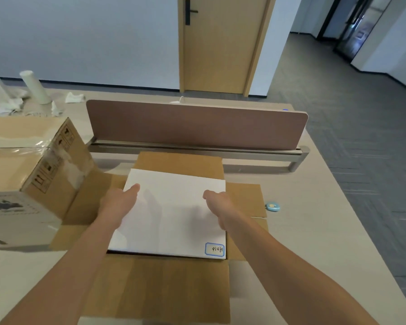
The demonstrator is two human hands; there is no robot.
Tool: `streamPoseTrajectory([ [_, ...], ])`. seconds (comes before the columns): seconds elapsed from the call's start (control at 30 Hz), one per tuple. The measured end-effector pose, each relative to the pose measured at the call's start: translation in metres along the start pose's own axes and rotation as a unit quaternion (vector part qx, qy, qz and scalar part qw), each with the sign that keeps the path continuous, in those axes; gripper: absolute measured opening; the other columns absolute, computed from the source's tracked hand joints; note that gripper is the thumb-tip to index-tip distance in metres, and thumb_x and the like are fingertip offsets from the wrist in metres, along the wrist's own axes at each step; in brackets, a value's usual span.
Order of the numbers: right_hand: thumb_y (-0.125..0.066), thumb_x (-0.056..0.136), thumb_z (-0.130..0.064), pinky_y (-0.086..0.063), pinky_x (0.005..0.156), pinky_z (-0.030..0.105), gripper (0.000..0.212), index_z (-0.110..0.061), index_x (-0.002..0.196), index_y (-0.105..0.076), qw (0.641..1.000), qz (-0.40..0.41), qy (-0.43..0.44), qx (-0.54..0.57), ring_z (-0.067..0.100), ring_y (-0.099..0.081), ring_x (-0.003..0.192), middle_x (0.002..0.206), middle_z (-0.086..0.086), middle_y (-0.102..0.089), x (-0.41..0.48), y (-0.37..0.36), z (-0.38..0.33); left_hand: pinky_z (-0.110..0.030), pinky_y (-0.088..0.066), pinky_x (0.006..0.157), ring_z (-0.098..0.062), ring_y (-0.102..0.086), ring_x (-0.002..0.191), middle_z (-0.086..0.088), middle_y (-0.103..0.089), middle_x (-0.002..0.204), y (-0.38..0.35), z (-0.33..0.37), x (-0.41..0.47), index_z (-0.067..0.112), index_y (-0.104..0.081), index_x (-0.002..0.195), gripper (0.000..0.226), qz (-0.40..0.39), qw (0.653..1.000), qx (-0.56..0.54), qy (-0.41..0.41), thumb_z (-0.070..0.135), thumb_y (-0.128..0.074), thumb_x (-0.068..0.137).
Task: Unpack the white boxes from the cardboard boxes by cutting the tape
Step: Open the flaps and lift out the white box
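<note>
Two grips are closed on the white box (171, 214), which sits at the top of the open cardboard box (174, 285). Our left hand (117, 205) and right hand (220, 207) hold its side edges. We think it's stiff, smooth and maybe slippery.

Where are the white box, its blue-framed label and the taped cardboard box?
white box (174, 207): head view, middle of top.
blue-framed label (215, 249): head view, its centre.
taped cardboard box (55, 177): head view, right side wall.
</note>
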State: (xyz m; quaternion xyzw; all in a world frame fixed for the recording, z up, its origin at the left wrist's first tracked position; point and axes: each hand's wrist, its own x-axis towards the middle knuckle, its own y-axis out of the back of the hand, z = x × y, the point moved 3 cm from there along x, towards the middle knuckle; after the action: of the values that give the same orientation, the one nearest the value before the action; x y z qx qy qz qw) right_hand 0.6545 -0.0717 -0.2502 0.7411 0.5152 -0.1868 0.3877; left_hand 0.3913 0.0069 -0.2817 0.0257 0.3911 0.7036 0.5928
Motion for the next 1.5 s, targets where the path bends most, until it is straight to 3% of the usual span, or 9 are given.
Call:
streamPoseTrajectory([
  [0.13,-0.048,0.087,-0.044,-0.043,0.066,0.030,0.034,-0.016,0.106,-0.049,0.999,0.040,0.032,0.009,0.017,-0.046,0.069,0.123,0.010,-0.049,-0.015,0.007,-0.011,-0.041,-0.055,0.079,-0.028,-0.064,0.083,-0.010,-0.066,0.092,0.018,0.019,-0.019,0.010,-0.061,0.093,0.044,0.003,1.000,0.023,-0.018,0.053,-0.054,0.094],
  [0.27,-0.048,0.085,-0.040,-0.040,0.064,0.028,0.039,-0.004,0.099,-0.056,0.994,0.089,0.069,0.015,0.023,-0.052,0.073,0.100,0.009,-0.057,-0.029,0.025,-0.023,-0.046,-0.057,0.086,-0.027,-0.068,0.083,-0.005,-0.072,0.091,0.035,0.040,-0.037,0.017,-0.068,0.096,0.041,0.013,0.995,0.029,-0.096,0.056,-0.055,0.093],
  [0.37,-0.046,0.087,-0.041,-0.038,0.055,0.027,0.041,-0.006,0.104,-0.058,0.985,0.140,0.101,-0.003,0.028,-0.054,0.083,0.111,0.012,-0.056,-0.042,0.041,-0.033,-0.044,-0.056,0.084,-0.023,-0.068,0.084,0.000,-0.071,0.090,0.044,0.061,-0.053,0.021,-0.068,0.096,0.042,0.026,0.987,0.034,-0.156,0.062,-0.059,0.088],
  [0.47,-0.046,0.083,-0.044,-0.053,0.074,0.038,0.039,-0.008,0.098,-0.050,0.972,0.198,0.125,0.019,0.031,-0.055,0.093,0.114,0.009,-0.047,-0.052,0.054,-0.038,-0.035,-0.049,0.078,-0.018,-0.062,0.089,0.004,-0.065,0.095,0.046,0.086,-0.071,0.022,-0.061,0.103,0.043,0.044,0.976,0.053,-0.208,0.061,-0.065,0.085],
  [0.6,-0.050,0.079,-0.044,-0.053,0.086,0.048,0.048,-0.004,0.103,-0.056,0.954,0.251,0.124,0.102,0.034,-0.053,0.102,0.116,0.008,-0.047,-0.064,0.075,-0.032,-0.037,-0.047,0.080,-0.018,-0.058,0.094,0.001,-0.063,0.106,0.043,0.122,-0.092,0.020,-0.059,0.119,0.053,0.068,0.950,0.073,-0.296,0.060,-0.067,0.085],
  [0.8,-0.049,0.070,-0.047,-0.050,0.085,0.046,0.042,-0.010,0.086,-0.059,0.920,0.311,0.151,0.184,0.039,-0.054,0.106,0.117,0.015,-0.057,-0.079,0.132,-0.024,-0.034,-0.046,0.078,-0.020,-0.060,0.097,-0.002,-0.068,0.117,0.020,0.175,-0.125,0.019,-0.061,0.127,0.058,0.081,0.924,0.052,-0.369,0.058,-0.068,0.084],
  [0.93,-0.050,0.085,-0.040,-0.040,0.076,0.038,0.044,-0.004,0.109,-0.059,0.908,0.345,0.163,0.171,0.036,-0.044,0.110,0.117,0.008,-0.043,-0.075,0.188,-0.011,-0.034,-0.048,0.075,-0.024,-0.064,0.101,-0.002,-0.068,0.118,-0.021,0.202,-0.156,0.017,-0.061,0.124,0.061,0.078,0.916,0.065,-0.389,0.062,-0.067,0.083],
  [1.17,-0.047,0.092,-0.037,-0.039,0.087,0.044,0.051,0.003,0.122,-0.055,0.903,0.369,0.129,0.180,0.034,-0.029,0.126,0.140,0.010,-0.034,-0.050,0.300,0.043,-0.032,-0.042,0.064,-0.020,-0.059,0.098,0.000,-0.062,0.116,-0.136,0.240,-0.224,0.014,-0.051,0.124,0.079,0.027,0.917,0.110,-0.383,0.073,-0.068,0.074],
  [1.5,-0.047,0.090,-0.046,-0.036,0.085,0.045,0.063,0.001,0.132,-0.044,0.934,0.350,0.007,0.071,0.036,-0.028,0.125,0.141,0.012,-0.028,0.034,0.436,0.168,-0.034,-0.046,0.078,-0.026,-0.060,0.112,-0.002,-0.064,0.121,-0.333,0.247,-0.308,0.013,-0.055,0.120,0.072,-0.025,0.933,0.150,-0.325,0.064,-0.074,0.073],
])
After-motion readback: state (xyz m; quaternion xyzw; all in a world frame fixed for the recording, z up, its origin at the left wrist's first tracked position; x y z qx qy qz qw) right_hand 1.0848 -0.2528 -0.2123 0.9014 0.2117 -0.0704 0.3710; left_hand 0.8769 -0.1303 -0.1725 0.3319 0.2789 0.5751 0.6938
